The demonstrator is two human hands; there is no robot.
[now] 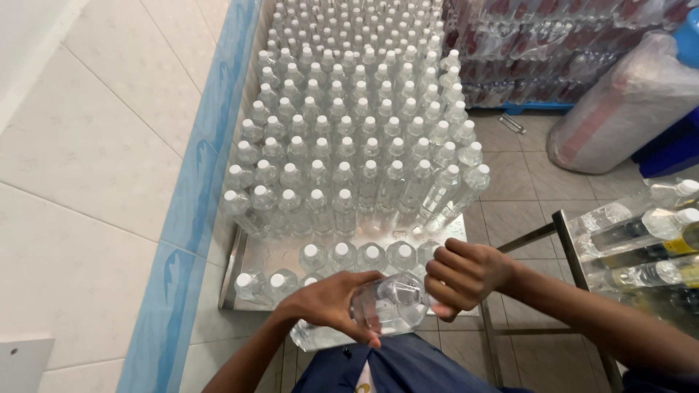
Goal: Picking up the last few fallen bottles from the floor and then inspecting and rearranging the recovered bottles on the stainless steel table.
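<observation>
I hold a clear plastic bottle (393, 306) sideways in front of my body, over the near edge of a metal table (271, 255). My left hand (328, 302) wraps around the bottle's body. My right hand (462, 275) is closed around its neck end, hiding the cap. Just beyond my hands stand short rows of clear white-capped bottles (342, 256), and behind them a dense block of many more of the same bottles (349, 145) fills the table up to the far end.
A white tiled wall with a blue band (196, 189) runs along the table's left side. At right, a metal rack (575, 255) carries bottles lying down (648, 225). Shrink-wrapped bottle packs (539, 51) and a large wrapped roll (626, 109) stand on the tiled floor beyond.
</observation>
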